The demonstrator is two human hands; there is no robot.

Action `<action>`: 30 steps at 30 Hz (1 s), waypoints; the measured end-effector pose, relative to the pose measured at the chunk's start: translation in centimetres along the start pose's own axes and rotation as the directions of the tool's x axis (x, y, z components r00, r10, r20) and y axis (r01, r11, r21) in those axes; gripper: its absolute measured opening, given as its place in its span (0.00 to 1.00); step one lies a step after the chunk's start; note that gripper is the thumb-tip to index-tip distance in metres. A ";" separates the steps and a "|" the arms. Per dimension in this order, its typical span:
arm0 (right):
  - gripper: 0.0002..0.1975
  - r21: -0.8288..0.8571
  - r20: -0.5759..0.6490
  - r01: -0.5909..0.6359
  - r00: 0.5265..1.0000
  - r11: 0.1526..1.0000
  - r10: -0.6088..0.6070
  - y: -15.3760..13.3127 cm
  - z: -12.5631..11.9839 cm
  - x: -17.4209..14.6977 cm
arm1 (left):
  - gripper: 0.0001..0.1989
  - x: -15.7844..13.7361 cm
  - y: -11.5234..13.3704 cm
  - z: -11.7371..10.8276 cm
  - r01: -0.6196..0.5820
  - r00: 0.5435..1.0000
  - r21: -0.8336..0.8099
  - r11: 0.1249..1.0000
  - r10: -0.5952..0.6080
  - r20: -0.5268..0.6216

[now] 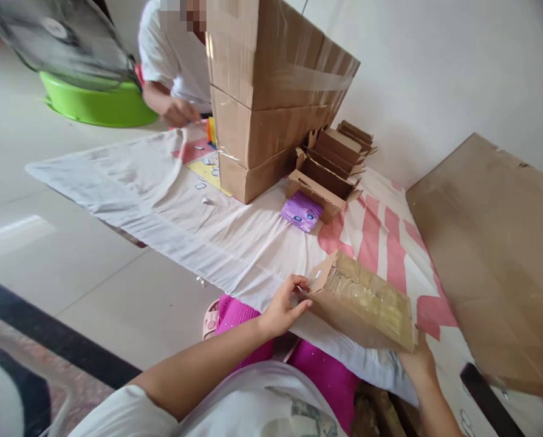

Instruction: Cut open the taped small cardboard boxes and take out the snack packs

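Note:
A small cardboard box [356, 325] rests at the near edge of the cloth-covered table, between my two hands. Clear shiny film or tape covers its top, with yellowish packed contents [367, 294] showing through. My left hand [287, 306] grips the box's left end with curled fingers and thumb. At the opposite end, my right hand [418, 363] holds the lower corner, its fingers partly hidden behind the box. Beyond the box lies a purple square packet [302, 211] with two blue eye-like spots, leaning by an open carton [326, 182].
Large taped cartons [276, 127] stand stacked on the table [153, 194]. Several narrow open boxes [339, 145] line up behind them. A big cardboard panel [490, 255] rises at the right. Across the table another person's hand [180, 113] is near colourful pieces [212, 132].

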State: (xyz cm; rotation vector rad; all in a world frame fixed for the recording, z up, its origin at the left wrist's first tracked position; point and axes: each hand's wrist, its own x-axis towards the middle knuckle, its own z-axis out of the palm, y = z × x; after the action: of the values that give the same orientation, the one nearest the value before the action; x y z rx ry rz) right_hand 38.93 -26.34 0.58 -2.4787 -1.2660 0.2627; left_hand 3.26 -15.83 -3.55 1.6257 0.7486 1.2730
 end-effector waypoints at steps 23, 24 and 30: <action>0.19 -0.291 0.271 0.912 0.368 0.289 -0.890 -19.5 -9.3 0.6 | 0.20 4.2 0.7 -0.1 -0.526 0.850 0.309 0.792 0.478 0.220; 0.19 -0.304 0.287 0.913 0.360 0.272 -0.888 -19.5 -9.5 0.6 | 0.20 4.2 0.6 -0.1 -0.530 0.848 0.305 0.791 0.483 0.220; 0.20 -0.376 0.359 0.900 0.361 0.221 -0.861 -17.8 -11.4 0.3 | 0.21 4.2 0.6 -0.1 -0.536 0.843 0.286 0.794 0.492 0.216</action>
State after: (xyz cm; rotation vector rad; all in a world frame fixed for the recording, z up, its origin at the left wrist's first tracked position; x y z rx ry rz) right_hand 29.36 -18.93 17.91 -1.5481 -2.8546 -0.3667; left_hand 4.29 -12.35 -1.33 2.2856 0.4633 1.4465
